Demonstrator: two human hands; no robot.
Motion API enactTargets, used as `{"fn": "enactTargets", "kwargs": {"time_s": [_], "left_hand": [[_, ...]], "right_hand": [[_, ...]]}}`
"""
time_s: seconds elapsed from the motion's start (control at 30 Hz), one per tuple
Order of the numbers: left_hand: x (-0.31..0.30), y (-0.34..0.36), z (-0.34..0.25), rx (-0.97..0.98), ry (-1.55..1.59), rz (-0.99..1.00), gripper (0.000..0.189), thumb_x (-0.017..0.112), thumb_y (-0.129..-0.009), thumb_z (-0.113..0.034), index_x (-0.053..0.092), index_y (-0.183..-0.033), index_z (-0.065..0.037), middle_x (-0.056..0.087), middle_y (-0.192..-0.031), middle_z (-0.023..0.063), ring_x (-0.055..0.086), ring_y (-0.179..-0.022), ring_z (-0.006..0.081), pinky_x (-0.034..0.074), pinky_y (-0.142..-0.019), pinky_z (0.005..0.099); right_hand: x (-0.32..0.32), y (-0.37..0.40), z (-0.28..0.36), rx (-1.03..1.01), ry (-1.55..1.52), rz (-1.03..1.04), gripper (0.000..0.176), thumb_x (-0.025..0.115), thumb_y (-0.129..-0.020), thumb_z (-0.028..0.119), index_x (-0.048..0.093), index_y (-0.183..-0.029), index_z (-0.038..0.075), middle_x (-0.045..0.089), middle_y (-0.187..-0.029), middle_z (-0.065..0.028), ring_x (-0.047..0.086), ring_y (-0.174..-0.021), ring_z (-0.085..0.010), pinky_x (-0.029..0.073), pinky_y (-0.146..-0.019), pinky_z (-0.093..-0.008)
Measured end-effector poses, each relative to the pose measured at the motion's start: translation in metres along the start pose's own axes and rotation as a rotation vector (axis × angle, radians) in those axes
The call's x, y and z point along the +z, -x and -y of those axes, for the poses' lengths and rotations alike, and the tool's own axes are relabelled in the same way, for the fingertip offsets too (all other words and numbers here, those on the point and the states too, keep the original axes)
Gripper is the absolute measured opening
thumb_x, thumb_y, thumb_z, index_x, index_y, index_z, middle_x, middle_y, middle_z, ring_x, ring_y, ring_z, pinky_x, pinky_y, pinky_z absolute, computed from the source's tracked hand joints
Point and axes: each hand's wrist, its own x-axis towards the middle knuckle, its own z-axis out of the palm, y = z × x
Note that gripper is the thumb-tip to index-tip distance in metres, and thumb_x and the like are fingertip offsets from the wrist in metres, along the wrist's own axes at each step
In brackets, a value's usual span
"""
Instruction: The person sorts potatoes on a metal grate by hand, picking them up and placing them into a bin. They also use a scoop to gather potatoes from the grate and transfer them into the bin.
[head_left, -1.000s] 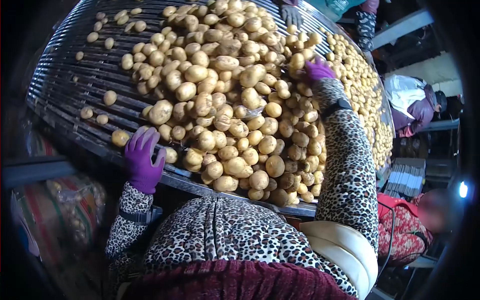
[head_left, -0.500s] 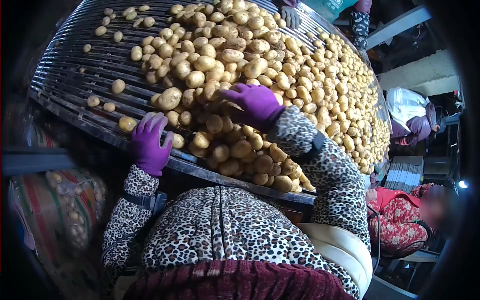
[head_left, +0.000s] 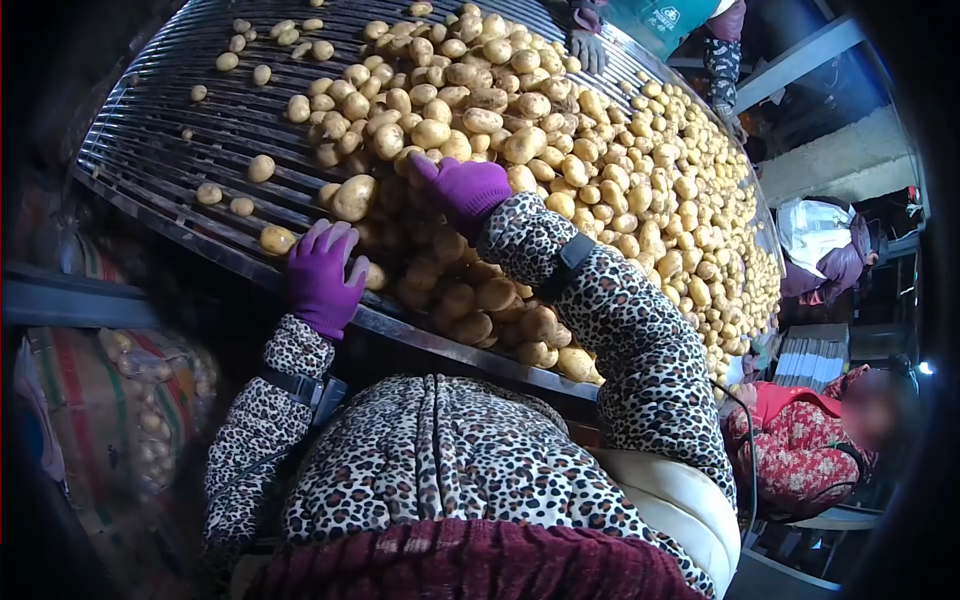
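Note:
A large heap of potatoes (head_left: 600, 165) covers much of a dark slatted sorting surface (head_left: 135, 150). My left hand (head_left: 325, 280), in a purple glove, rests at the near metal edge with its thumb apart from the fingers. Just beyond its fingertips lies a single potato (head_left: 277, 240). My right hand (head_left: 465, 190), also in a purple glove, reaches over the heap with fingers stretched leftward among the potatoes. No potato shows in its grasp, though its underside is hidden. A bigger potato (head_left: 354, 198) sits between the two hands.
Across the heap, a co-worker's gloved hand (head_left: 589, 50) rests near the slats. A person in red patterned clothing (head_left: 800, 440) is at the right, and another person (head_left: 835, 245) is farther back. A striped sack of potatoes (head_left: 110, 400) stands at lower left.
My right hand has moved left across the heap. The view has shifted slightly, and my left hand still rests at the edge beside the single potato.

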Motion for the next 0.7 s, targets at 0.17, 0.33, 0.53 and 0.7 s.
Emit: {"fn": "enactTargets", "kwargs": {"time_s": [0.17,0.33,0.53,0.7], "left_hand": [[-0.007,-0.003,-0.005,0.003,0.012,-0.008,0.037,0.069,-0.08,-0.022,0.061,-0.113,-0.007,0.059,-0.123,0.0082,0.049,-0.122,0.0312,0.039,-0.102,0.0451],[-0.003,0.0,-0.003,0.0,0.009,-0.025,0.039,0.07,-0.08,-0.022,0.06,-0.115,-0.008,0.058,-0.125,0.0071,0.049,-0.123,0.0308,0.039,-0.102,0.0454],[0.002,0.001,-0.001,0.002,-0.002,-0.01,0.04,0.068,-0.08,-0.026,0.061,-0.116,-0.009,0.058,-0.126,0.0063,0.046,-0.125,0.029,0.037,-0.101,0.048],[-0.001,0.0,-0.004,0.007,-0.008,-0.024,0.037,0.069,-0.079,-0.022,0.062,-0.113,-0.008,0.059,-0.123,0.0069,0.049,-0.122,0.0301,0.039,-0.101,0.046]], "right_hand": [[0.012,0.009,-0.025,-0.058,-0.149,-0.193,0.054,0.059,-0.088,0.017,0.043,-0.139,0.026,0.065,-0.099,-0.013,0.067,-0.075,-0.0291,0.053,-0.061,-0.0392],[-0.033,0.074,-0.089,0.373,-1.355,-0.214,0.044,0.061,-0.093,0.026,0.051,-0.135,0.017,0.066,-0.097,-0.0044,0.061,-0.072,-0.0123,0.052,-0.063,-0.0284],[0.015,0.108,-0.125,0.4,-1.399,-0.209,0.031,0.06,-0.093,0.025,0.059,-0.121,0.012,0.064,-0.099,-0.003,0.063,-0.084,-0.0143,0.05,-0.064,-0.0274],[0.002,0.071,-0.052,-0.027,-0.402,0.063,0.025,0.057,-0.092,0.026,0.063,-0.115,0.017,0.067,-0.087,-0.0067,0.067,-0.075,-0.023,0.053,-0.064,-0.0366]]}}
